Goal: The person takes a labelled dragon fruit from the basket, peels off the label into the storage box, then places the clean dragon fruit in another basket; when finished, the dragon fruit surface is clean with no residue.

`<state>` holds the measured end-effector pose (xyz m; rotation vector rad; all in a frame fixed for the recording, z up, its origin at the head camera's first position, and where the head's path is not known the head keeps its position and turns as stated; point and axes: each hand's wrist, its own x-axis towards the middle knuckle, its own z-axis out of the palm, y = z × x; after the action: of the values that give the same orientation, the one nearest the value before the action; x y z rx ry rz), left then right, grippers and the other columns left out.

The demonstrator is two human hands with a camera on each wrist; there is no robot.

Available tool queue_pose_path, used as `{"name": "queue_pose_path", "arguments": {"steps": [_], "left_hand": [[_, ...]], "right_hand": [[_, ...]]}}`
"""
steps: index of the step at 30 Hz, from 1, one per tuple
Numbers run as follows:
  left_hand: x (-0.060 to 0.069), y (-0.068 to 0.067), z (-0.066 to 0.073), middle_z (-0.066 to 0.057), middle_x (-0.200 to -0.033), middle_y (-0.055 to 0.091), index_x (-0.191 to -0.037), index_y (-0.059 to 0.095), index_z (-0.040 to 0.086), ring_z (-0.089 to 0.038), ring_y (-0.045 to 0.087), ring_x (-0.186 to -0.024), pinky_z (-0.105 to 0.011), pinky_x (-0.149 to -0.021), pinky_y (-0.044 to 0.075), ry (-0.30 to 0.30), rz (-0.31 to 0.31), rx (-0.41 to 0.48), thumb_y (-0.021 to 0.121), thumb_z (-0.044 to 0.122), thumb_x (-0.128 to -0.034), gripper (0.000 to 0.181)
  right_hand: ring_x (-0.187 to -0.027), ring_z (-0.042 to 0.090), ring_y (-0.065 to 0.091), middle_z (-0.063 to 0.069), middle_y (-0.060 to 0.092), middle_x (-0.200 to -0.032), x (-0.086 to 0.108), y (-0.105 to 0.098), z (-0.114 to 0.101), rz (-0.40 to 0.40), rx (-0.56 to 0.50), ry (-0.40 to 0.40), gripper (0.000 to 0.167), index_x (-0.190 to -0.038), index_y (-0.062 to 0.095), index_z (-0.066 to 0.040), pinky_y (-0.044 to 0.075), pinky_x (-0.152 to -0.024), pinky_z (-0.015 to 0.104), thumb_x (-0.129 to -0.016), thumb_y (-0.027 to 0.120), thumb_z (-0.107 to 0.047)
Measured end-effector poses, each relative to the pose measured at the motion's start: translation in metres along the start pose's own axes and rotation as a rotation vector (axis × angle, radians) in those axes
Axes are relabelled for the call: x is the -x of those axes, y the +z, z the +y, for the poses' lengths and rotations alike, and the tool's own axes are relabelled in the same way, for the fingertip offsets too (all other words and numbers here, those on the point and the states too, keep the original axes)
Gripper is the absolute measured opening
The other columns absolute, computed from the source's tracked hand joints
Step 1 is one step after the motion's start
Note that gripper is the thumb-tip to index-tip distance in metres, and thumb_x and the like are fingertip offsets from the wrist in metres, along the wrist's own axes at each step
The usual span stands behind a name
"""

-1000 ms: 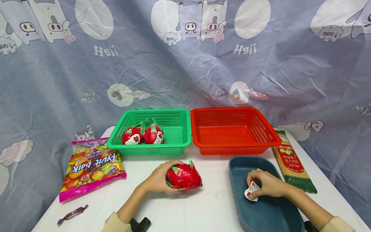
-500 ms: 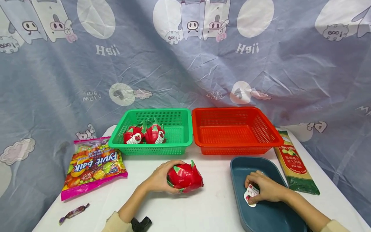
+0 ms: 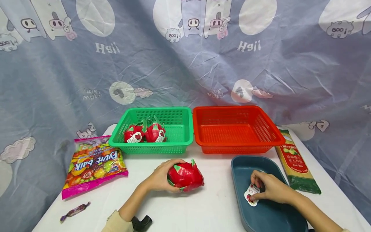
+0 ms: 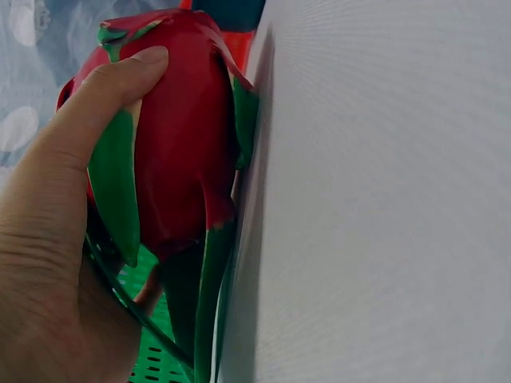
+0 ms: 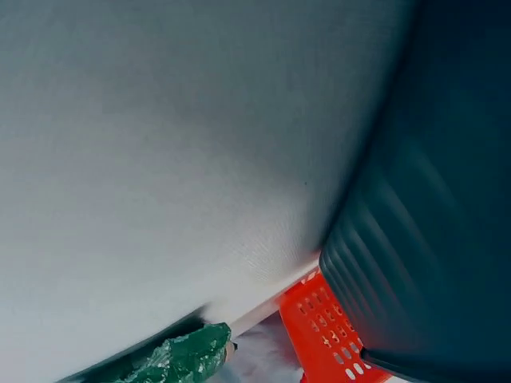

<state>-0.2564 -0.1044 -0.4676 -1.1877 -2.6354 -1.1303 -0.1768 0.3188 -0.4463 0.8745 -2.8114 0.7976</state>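
A red dragon fruit with green leaf tips lies on the white table, and my left hand grips it from the left side. In the left wrist view the thumb of my left hand lies along the red fruit. My right hand is inside the dark blue tray, its thumb and fingers pinching a white label with a red fruit picture. The right wrist view shows the outer wall of the blue tray but not the hand.
Behind stand a green basket holding two labelled dragon fruits and a red basket. To the left lie a candy bag and a wrapped candy; to the right, an Olivoila packet.
In the tray, my right fingers have shifted slightly on the label, whose angle has changed. My left hand keeps its grip on the fruit. The head view has moved slightly.
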Motion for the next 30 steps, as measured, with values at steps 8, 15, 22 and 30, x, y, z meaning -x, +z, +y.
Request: {"name": "queue_pose_path", "arguments": {"steps": [8, 15, 22, 30], "left_hand": [[0.0, -0.001, 0.0, 0.022, -0.128, 0.043, -0.13, 0.037, 0.043, -0.008, 0.041, -0.114, -0.041, -0.086, 0.043, 0.003, -0.005, 0.005, 0.083, 0.049, -0.0559, 0.088], [0.0, 0.0, 0.0, 0.024, -0.127, 0.042, -0.129, 0.037, 0.045, -0.008, 0.04, -0.115, -0.042, -0.088, 0.042, -0.007, -0.008, 0.001, 0.084, 0.047, -0.0554, 0.087], [0.002, 0.0, 0.002, 0.023, -0.126, 0.043, -0.129, 0.038, 0.044, -0.008, 0.041, -0.114, -0.042, -0.088, 0.041, -0.013, -0.015, 0.007, 0.084, 0.048, -0.0556, 0.087], [0.0, 0.0, 0.001, 0.022, -0.126, 0.044, -0.13, 0.038, 0.043, -0.009, 0.042, -0.114, -0.043, -0.088, 0.041, 0.015, 0.009, 0.002, 0.084, 0.048, -0.0557, 0.087]], "right_hand": [[-0.065, 0.005, 0.044, -0.005, 0.045, -0.072, 0.001, 0.004, 0.005, -0.136, -0.06, 0.004, 0.047, -0.089, 0.052, -0.016, 0.034, -0.055, 0.018, -0.065, 0.08, -0.045], [-0.065, 0.007, 0.044, -0.004, 0.046, -0.073, 0.003, 0.0, -0.003, -0.135, -0.075, 0.023, 0.046, -0.094, 0.052, -0.013, 0.035, -0.054, 0.018, -0.069, 0.079, -0.04], [-0.067, 0.008, 0.049, -0.005, 0.051, -0.079, -0.006, -0.055, -0.019, 0.021, -0.088, 0.057, 0.033, -0.1, 0.054, -0.012, 0.043, -0.055, 0.021, -0.077, 0.075, -0.025], [-0.101, 0.025, 0.045, 0.014, 0.044, -0.119, -0.028, -0.11, 0.017, 0.433, 0.031, 0.239, 0.059, -0.127, 0.047, -0.005, 0.049, -0.071, 0.027, -0.077, 0.076, -0.018]]}}
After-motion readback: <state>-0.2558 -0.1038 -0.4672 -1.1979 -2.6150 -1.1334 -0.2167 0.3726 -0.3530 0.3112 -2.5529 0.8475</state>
